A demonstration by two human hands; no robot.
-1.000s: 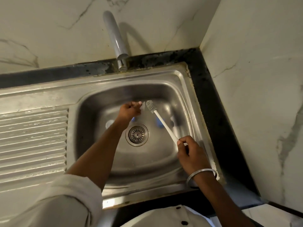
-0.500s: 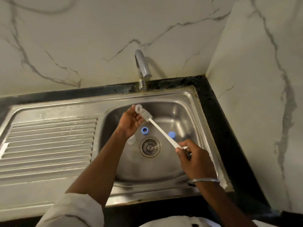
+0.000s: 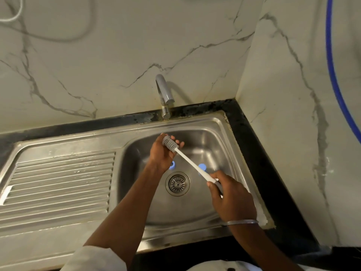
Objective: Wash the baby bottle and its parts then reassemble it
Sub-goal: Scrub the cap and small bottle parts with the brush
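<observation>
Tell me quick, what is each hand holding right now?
Left hand: closed round the bristle head of the bottle brush.
Right hand: closed on its white handle.

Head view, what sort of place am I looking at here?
Most likely a home kitchen: a steel sink with a ribbed drainboard, a tap behind it, marble-look walls. The left hand and right hand hold a brush over it.

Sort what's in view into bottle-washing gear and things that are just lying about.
For the job: brush, gripped by left hand and right hand; blue ring; blue cap; sink; tap.
Lying about: blue hose; white cord; draining board.
</observation>
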